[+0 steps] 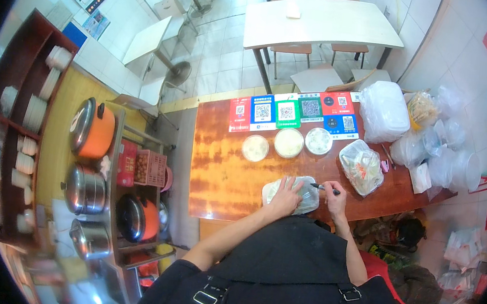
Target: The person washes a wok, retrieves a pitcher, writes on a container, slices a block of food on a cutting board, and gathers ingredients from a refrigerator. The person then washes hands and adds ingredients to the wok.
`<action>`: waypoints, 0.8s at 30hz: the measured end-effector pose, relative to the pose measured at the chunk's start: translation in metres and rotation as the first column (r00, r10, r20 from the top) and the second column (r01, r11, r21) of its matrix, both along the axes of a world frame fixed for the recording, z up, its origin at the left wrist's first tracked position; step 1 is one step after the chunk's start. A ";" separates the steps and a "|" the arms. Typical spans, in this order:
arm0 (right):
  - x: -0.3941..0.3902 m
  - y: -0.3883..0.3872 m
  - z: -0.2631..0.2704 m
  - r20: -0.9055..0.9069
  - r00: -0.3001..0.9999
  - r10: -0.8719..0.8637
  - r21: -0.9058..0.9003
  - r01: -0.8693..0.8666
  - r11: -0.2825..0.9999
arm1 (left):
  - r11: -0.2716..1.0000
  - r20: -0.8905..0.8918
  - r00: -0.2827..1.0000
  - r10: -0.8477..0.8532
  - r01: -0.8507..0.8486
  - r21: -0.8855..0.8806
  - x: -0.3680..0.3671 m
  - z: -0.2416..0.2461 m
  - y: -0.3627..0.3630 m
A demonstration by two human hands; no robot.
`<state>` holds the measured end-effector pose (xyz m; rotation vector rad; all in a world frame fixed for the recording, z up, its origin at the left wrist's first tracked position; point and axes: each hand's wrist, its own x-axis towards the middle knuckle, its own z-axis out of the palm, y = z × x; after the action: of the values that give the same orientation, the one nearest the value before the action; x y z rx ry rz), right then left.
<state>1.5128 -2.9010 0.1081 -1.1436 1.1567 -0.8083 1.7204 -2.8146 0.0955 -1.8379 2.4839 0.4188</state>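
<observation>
A lidded translucent plastic food container (310, 198) lies at the near edge of the brown wooden table, close against my black apron. My left hand (286, 197) rests on top of it with the fingers spread. Held in my right hand (335, 201) is a black marker pen (327, 189), its tip pointing left over the container's lid; I cannot tell whether it touches. Beyond stand three round clear-lidded tubs with pale contents: a left tub (255, 148), a middle tub (289, 143) and a right tub (318, 141). To the right sits a bagged food container (361, 168).
Printed code cards (286, 111) line the table's far edge. A bagged stack of plastic containers (385, 111) and several plastic bags (444, 151) crowd the right end. At left, a metal rack holds an orange pot (94, 129) and a steel pot (87, 190). A white table (323, 24) stands beyond.
</observation>
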 end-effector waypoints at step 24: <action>-0.009 -0.002 -0.011 -0.057 0.998 -0.021 -0.075 0.017 0.997 | 1.000 0.029 0.999 -0.014 0.014 -0.002 -0.003 0.001 0.003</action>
<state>1.5043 -2.9033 0.0970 -1.2256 1.1951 -0.8436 1.7175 -2.8119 0.0961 -1.8122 2.4782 0.3871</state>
